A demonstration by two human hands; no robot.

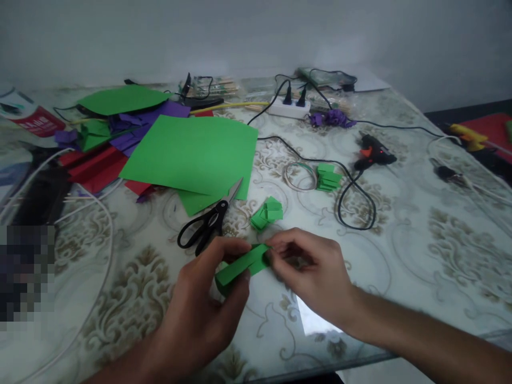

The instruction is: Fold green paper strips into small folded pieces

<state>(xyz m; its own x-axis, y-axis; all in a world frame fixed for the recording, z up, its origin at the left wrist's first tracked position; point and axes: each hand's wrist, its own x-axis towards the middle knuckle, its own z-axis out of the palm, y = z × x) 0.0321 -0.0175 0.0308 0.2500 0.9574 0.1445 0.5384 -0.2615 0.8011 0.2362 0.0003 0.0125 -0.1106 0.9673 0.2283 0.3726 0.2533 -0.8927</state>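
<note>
Between my two hands is a folded strip of green paper (242, 265), held just above the patterned tablecloth (384, 266). My left hand (212, 293) pinches its left part between thumb and fingers. At the strip's right end, the fingertips of my right hand (308, 272) grip it. Just beyond lies a small folded green paper piece (267, 212), and a second green piece (328, 177) sits farther right beside a ring-shaped roll (299, 177). Black-handled scissors (212, 218) rest left of my hands, their blades over a large green sheet (196, 152).
A black glue gun (374, 152) with a red light lies at the right, its cord looping toward me. At the back stands a white power strip (288, 106) with plugs, near crumpled purple paper (334, 118). Red paper (90, 168) and a white cable (110, 240) are at the left.
</note>
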